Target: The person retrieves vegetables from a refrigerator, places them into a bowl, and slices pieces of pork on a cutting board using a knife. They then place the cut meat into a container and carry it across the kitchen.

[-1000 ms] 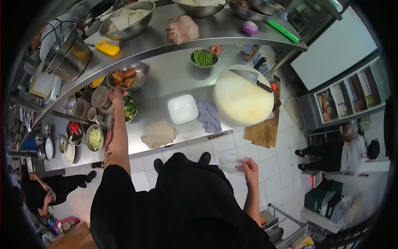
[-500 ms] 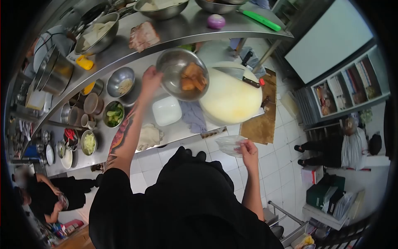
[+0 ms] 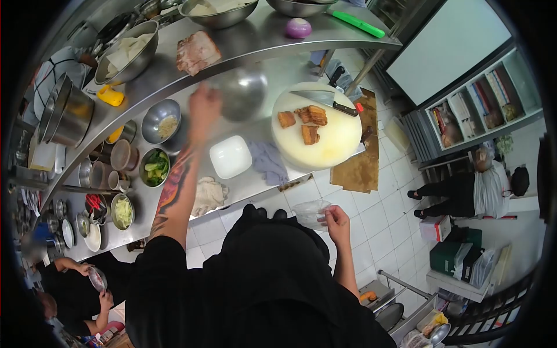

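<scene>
My left hand (image 3: pixel 205 110), smeared by motion, is beside the left rim of a blurred metal bowl (image 3: pixel 243 93) under the shelf's edge; whether its fingers still grip the rim is unclear. In my right hand (image 3: pixel 336 223), low over the floor, a piece of thin, crumpled clear plastic (image 3: pixel 310 213) is pinched between thumb and fingers. Browned chunks of pork belly (image 3: pixel 310 135) lie on the round white cutting board (image 3: pixel 331 152). A cleaver (image 3: pixel 313 95) with a dark handle rests at the board's far edge.
A white square dish (image 3: pixel 231 157) and a blue-grey cloth (image 3: pixel 268 162) sit near the counter's front edge. Left of them are bowls, one holding green vegetables (image 3: pixel 155 167). The steel shelf (image 3: pixel 255 47) bears a raw meat slab (image 3: pixel 197 52) and an onion (image 3: pixel 298 28). Other people stand at both sides.
The pork chunks went from the metal bowl onto the cutting board. Bowl and left hand moved away from the board, up and left. My right hand shifted slightly left and down with the plastic.
</scene>
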A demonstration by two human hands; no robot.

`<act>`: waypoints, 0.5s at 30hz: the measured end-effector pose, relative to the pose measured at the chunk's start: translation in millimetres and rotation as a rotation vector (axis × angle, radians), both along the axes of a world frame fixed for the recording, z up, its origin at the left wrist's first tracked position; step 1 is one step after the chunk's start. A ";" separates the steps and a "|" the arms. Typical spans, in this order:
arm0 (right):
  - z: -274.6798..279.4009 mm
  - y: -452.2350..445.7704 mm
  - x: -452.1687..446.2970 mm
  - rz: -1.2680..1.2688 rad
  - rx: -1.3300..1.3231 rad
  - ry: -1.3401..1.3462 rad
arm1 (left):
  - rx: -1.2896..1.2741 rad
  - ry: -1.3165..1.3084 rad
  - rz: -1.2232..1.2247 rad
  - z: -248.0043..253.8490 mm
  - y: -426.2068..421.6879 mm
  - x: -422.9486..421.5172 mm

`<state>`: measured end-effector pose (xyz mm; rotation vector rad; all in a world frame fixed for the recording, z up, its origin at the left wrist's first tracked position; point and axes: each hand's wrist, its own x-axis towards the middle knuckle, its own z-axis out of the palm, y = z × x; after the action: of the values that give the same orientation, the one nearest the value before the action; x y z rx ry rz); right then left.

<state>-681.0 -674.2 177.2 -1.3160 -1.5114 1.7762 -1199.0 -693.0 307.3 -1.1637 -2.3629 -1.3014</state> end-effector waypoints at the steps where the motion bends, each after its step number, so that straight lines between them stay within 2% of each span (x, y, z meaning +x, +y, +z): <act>1: 1.7 3.2 -4.4 0.025 0.040 0.001 | 0.140 -0.072 0.032 -34.5 -24.1 -40.5; 2: 4.1 6.2 -7.9 0.048 0.081 0.000 | 0.140 -0.067 0.170 -45.8 -58.2 -59.1; 3: 9.3 8.5 -11.0 0.050 0.087 0.005 | 0.250 0.069 0.239 -107.8 -93.5 -119.8; 5: 16.2 14.9 -15.6 0.041 0.037 0.027 | 0.675 -0.536 0.465 -139.0 -147.1 -151.1; 7: 22.4 23.2 -22.1 0.045 -0.024 0.046 | 0.943 -0.628 0.446 -151.3 -177.8 -154.3; 8: 26.4 31.5 -26.7 0.071 -0.055 0.080 | 0.937 -0.628 0.452 -156.3 -184.6 -155.0; 10: 42.3 57.9 -33.8 0.111 -0.067 0.136 | 1.065 -0.856 0.497 -171.5 -186.8 -153.9; 11: 46.4 79.9 -32.7 0.090 -0.008 0.141 | 1.027 -1.039 0.354 -197.4 -197.0 -169.1; 12: 53.4 110.7 -27.3 0.034 0.120 0.135 | 1.022 -1.056 0.344 -192.8 -183.6 -149.9; 14: 81.9 180.1 -17.1 -0.141 0.349 0.123 | 1.032 -1.261 0.397 -168.1 -160.1 -98.6; 15: 97.3 217.2 -13.8 -0.260 0.446 0.120 | 1.029 -1.268 0.391 -180.1 -154.9 -80.4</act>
<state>-694.8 -457.0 274.5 -1.0995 -1.4814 1.2417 -1279.4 -847.9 127.2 0.5798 -1.5699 -2.9523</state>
